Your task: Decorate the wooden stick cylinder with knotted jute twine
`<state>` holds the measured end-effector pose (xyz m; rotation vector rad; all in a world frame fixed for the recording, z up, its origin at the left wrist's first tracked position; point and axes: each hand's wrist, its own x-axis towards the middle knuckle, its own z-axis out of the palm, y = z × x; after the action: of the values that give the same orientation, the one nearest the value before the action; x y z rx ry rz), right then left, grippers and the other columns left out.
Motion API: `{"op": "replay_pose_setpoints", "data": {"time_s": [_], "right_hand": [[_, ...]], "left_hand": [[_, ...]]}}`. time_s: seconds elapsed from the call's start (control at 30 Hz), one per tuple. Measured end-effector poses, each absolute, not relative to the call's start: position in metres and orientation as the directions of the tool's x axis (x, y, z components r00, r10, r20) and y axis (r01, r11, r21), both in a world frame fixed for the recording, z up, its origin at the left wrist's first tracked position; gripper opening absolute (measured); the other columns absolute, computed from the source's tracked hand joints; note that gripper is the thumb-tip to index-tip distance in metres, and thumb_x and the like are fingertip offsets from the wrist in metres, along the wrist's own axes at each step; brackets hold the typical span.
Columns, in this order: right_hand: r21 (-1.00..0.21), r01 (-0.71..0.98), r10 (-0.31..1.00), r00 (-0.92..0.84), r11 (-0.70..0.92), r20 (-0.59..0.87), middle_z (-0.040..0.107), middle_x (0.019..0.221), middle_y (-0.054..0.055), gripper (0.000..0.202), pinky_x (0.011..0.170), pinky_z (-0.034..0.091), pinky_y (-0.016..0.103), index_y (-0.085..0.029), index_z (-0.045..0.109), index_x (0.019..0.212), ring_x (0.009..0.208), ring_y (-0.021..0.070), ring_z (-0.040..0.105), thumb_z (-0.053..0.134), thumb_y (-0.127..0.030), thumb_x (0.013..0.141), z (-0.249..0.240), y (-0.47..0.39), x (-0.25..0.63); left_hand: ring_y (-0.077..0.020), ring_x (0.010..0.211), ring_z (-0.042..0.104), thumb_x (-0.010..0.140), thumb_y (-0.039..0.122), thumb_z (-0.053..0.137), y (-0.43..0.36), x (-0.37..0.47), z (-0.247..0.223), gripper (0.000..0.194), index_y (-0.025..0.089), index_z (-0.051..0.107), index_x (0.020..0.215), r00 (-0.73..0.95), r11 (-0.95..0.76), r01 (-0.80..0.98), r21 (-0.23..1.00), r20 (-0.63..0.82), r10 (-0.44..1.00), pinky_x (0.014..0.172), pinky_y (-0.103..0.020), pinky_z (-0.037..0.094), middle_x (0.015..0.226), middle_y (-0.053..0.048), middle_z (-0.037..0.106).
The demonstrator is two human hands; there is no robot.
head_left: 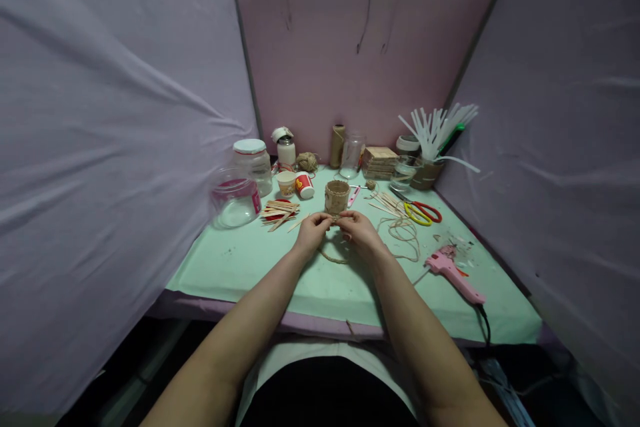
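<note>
My left hand point(315, 229) and my right hand point(358, 229) meet at the middle of the table, fingertips pinched on a piece of jute twine point(334, 259). A loop of it hangs down below my fingers onto the cloth. Just beyond my fingertips stands a small round brown container point(337, 197) with a rough, twine-like rim. Loose thin twine point(404, 237) lies in coils to the right of my right hand. Wooden sticks point(280, 211) are heaped to the left of my left hand.
A pink glue gun point(454, 273) with a black cord lies at right. Scissors point(423, 212) rest near thin sticks point(390, 204). Clear jars point(235, 203), paper cups point(304, 185), a twine ball point(307, 161), square wooden pieces point(380, 163) and white strips point(435, 133) line the back.
</note>
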<state>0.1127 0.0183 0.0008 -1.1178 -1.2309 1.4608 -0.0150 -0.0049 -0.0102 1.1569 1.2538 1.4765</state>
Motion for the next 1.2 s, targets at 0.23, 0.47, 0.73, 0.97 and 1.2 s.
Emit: {"op": "replay_pose_setpoints", "data": {"time_s": [0.23,0.47,0.73,0.97,1.2], "right_hand": [[-0.996,-0.045,0.99,-0.115,0.077,0.082,0.059,0.07,-0.001,0.03,0.054,0.038,0.024,-0.019,0.055,0.086,0.062,0.0132,0.052,0.067,-0.031,0.061,0.0027,0.0196,0.1109],[-0.898,0.206,0.92,-0.126,0.389,0.37,0.064,0.07,0.002,0.015,0.068,0.043,0.031,-0.019,0.063,0.071,0.068,0.0168,0.055,0.057,-0.033,0.072,0.0021,0.0178,0.1087],[-0.9,0.187,0.918,-0.133,0.394,0.374,0.067,0.073,0.004,0.018,0.072,0.046,0.032,-0.018,0.066,0.073,0.071,0.0185,0.059,0.058,-0.034,0.073,0.0008,0.0188,0.1092],[-0.853,0.229,0.882,-0.165,0.469,0.441,0.064,0.074,0.004,0.013,0.07,0.046,0.031,-0.019,0.061,0.072,0.07,0.0175,0.057,0.055,-0.03,0.073,-0.0008,0.0195,0.1075],[-0.816,0.217,0.839,-0.246,0.536,0.486,0.059,0.075,0.002,0.007,0.072,0.044,0.031,-0.02,0.057,0.073,0.073,0.0169,0.055,0.051,-0.025,0.072,-0.0017,0.0159,0.1046]], "left_hand": [[-0.0082,0.063,0.047,0.057,0.033,0.077,-0.0089,-0.0152,-0.0018,0.028,0.015,0.066,0.076,-0.031,0.045,-0.363,0.931,-0.06,0.998,0.051,-0.019,0.031,0.066,0.001,0.055],[-0.0099,0.065,0.05,0.06,0.036,0.075,-0.0042,-0.0167,-0.0069,0.029,0.015,0.069,0.079,-0.199,-0.096,-0.213,0.972,0.053,0.979,0.056,-0.021,0.034,0.069,-0.001,0.061],[-0.0112,0.064,0.054,0.064,0.032,0.07,-0.0061,-0.0159,-0.0064,0.022,0.015,0.068,0.076,-0.215,-0.175,-0.072,0.982,0.156,0.964,0.062,-0.024,0.039,0.066,-0.001,0.062],[-0.0092,0.06,0.053,0.066,0.032,0.067,-0.0072,-0.0129,-0.0055,0.019,0.015,0.06,0.07,-0.183,-0.045,-0.217,0.975,0.005,0.983,0.053,-0.02,0.037,0.062,0.001,0.057],[-0.0037,0.049,0.04,0.068,0.021,0.066,-0.006,-0.0177,-0.0007,0.015,0.013,0.053,0.068,-0.038,0.123,-0.522,0.844,-0.167,0.985,0.041,-0.014,0.025,0.058,0.003,0.047]]}}
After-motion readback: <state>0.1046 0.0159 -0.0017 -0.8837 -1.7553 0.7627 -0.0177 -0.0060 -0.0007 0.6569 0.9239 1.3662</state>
